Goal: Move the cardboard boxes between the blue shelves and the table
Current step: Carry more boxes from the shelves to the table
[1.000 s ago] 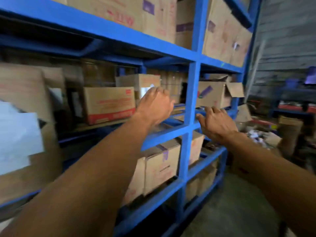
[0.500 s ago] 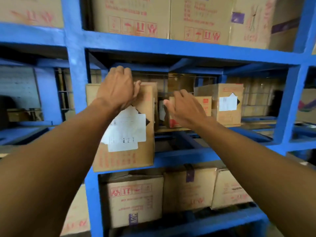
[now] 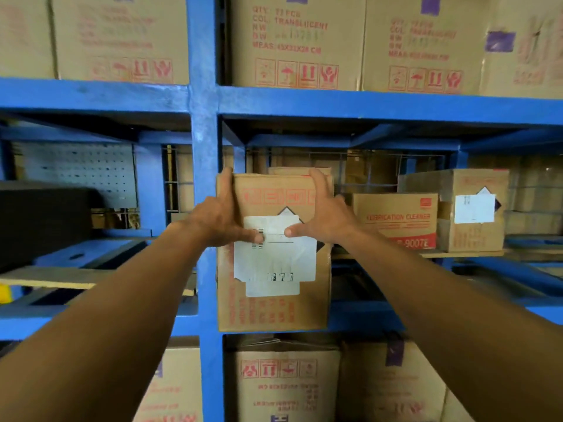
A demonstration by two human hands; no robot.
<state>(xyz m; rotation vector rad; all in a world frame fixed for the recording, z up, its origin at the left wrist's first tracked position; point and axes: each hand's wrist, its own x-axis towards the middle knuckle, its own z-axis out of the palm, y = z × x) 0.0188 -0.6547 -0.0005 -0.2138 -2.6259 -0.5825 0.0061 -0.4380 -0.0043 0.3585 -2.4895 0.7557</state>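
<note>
A tall cardboard box with a white label and red print stands at the front edge of the middle blue shelf, just right of the blue upright post. My left hand grips its upper left edge, fingers over the top corner and thumb on the label. On the upper right edge lies my right hand, thumb pressed on the label too. Both arms reach forward from below.
A "Lubrication Cleaner" box and a labelled box sit further right on the same shelf. Large cartons fill the shelf above and others the shelf below. A dark stack lies in the left bay.
My view has turned left and come closer to the shelves. Both hands went from reaching toward the shelf to clasping the tall labelled box on its two upper edges.
</note>
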